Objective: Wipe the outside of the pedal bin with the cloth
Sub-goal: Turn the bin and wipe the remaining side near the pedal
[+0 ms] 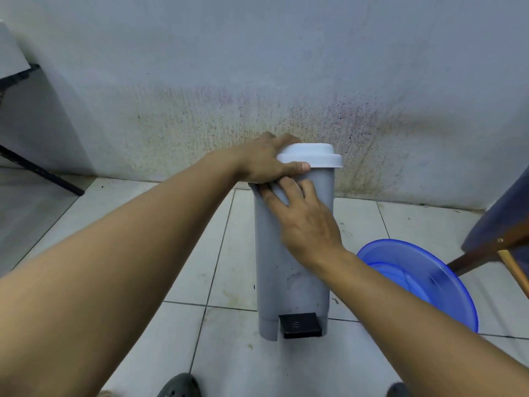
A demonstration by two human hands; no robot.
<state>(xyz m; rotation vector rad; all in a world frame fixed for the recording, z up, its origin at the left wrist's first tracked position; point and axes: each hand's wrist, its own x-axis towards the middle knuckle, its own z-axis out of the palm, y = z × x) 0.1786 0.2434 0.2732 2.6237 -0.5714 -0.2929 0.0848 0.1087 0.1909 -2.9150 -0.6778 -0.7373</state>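
Observation:
A tall grey pedal bin [289, 267] with a white lid [310, 157] and a black pedal [299, 325] stands upright on the tiled floor by the wall. My left hand [263, 161] grips the lid's left side, its fingers over the back and its thumb lying along the front just under the rim. Just below it, my right hand [303, 216] presses a grey cloth [276, 194] flat against the bin's upper front with spread fingers. Most of the cloth is hidden under that hand, and it is nearly the bin's colour.
A blue basin [446, 270] holding water sits on the floor right of the bin. A chair with wooden legs [486, 253] stands at the far right, a black table leg [37, 170] at the left. A stained wall [286, 81] is right behind the bin.

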